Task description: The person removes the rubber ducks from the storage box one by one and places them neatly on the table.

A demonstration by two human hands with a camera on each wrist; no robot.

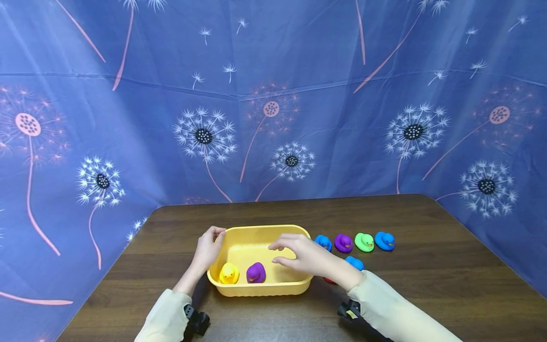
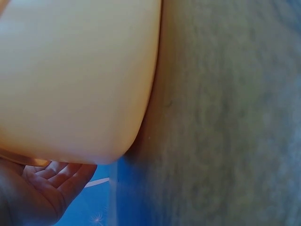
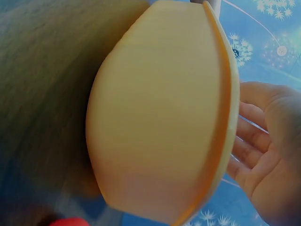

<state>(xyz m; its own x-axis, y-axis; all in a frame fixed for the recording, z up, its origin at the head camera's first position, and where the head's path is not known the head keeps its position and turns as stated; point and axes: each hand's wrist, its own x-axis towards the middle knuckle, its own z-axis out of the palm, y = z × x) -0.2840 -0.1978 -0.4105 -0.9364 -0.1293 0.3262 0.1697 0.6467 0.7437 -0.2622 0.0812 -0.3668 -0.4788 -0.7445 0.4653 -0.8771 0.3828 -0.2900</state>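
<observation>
A yellow plastic basin [image 1: 260, 289] stands on the table with a yellow rubber duck [image 1: 229, 273] and a purple rubber duck [image 1: 256, 273] inside, near its front wall. My left hand [image 1: 208, 248] holds the basin's left rim at the back corner; the left wrist view shows its fingers [image 2: 70, 181] beside the outer wall. Over the right half of the basin hovers my right hand [image 1: 301, 255], thumb and fingers spread apart with nothing between them. From the right wrist, the basin's outer wall [image 3: 160, 113] covers part of that hand's fingers [image 3: 251, 134].
Right of the basin, a row holds a blue duck [image 1: 323, 242], a purple duck [image 1: 344, 243], a green duck [image 1: 364, 242] and another blue duck [image 1: 385, 241]. Closer in, my right forearm partly hides a blue duck [image 1: 355, 262] and a red object [image 1: 328, 280]. A blue dandelion-print cloth [image 1: 342, 142] hangs behind the table.
</observation>
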